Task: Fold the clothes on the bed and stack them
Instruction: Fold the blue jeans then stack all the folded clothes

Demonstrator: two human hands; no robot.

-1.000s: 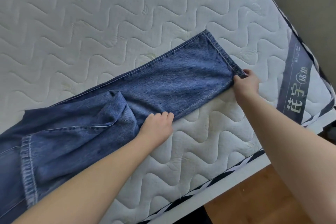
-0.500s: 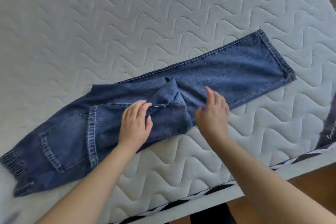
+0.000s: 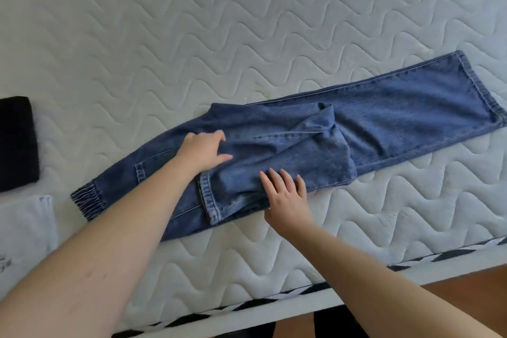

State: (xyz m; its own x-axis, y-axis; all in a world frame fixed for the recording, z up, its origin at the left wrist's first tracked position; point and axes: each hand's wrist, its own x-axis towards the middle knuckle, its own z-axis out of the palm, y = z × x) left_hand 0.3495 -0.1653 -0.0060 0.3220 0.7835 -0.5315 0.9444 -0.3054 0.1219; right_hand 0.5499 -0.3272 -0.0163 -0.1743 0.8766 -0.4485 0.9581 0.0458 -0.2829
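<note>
A pair of blue jeans (image 3: 397,123) lies stretched across the white quilted mattress (image 3: 247,22), waistband at the left, leg hem at the right. One leg is doubled back over the seat, bunched at its fold near the middle. My left hand (image 3: 204,152) rests on the denim near the back pocket with fingers bent against the cloth. My right hand (image 3: 286,195) lies flat with spread fingers on the near edge of the doubled-back leg.
A folded black garment (image 3: 16,143) lies at the left edge of the bed, and a folded white garment (image 3: 24,230) sits just in front of it. The mattress's near edge (image 3: 274,302) has striped piping; wooden floor (image 3: 466,299) shows below.
My right hand let go of the leg hem and moved left onto the doubled-back leg. My left hand slid left toward the pocket. The view shifted left, bringing the folded garments in.
</note>
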